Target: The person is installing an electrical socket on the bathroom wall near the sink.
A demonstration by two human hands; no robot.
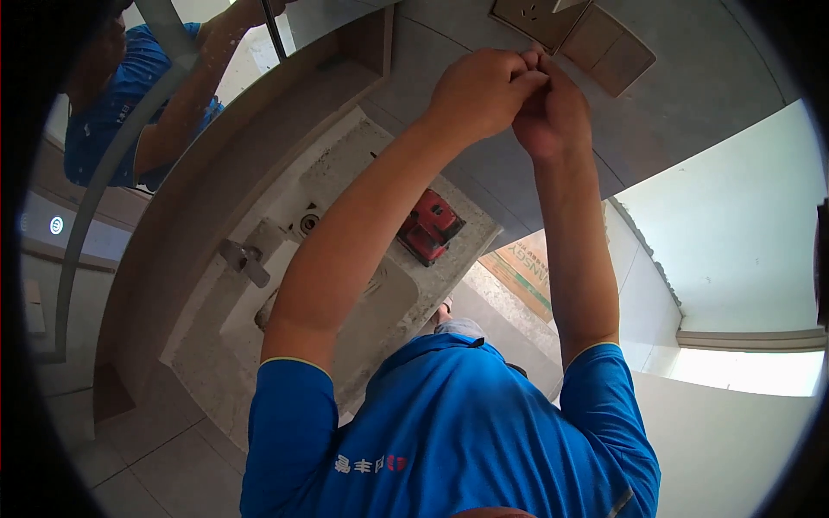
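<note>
Both of my arms reach up to a grey tiled wall. My left hand (pixel 485 97) and my right hand (pixel 557 108) meet just below a brown wall socket (pixel 528 19). The fingers of both hands are closed and pressed together at the tips. Whatever they pinch is too small or hidden to make out. Right beside the socket is a brownish switch plate (pixel 610 50) with wide rocker panels. A pale piece (pixel 566 4) juts out at the socket's upper edge, cut off by the picture's rim.
Below my arms is a dusty washbasin counter (pixel 466 220) with a grey tap (pixel 246 261) and a red boxy tool (pixel 430 226). A wooden-edged mirror cabinet (pixel 259 112) curves along the left. A cardboard box (pixel 525 269) lies on the floor; a window (pixel 747 369) is at right.
</note>
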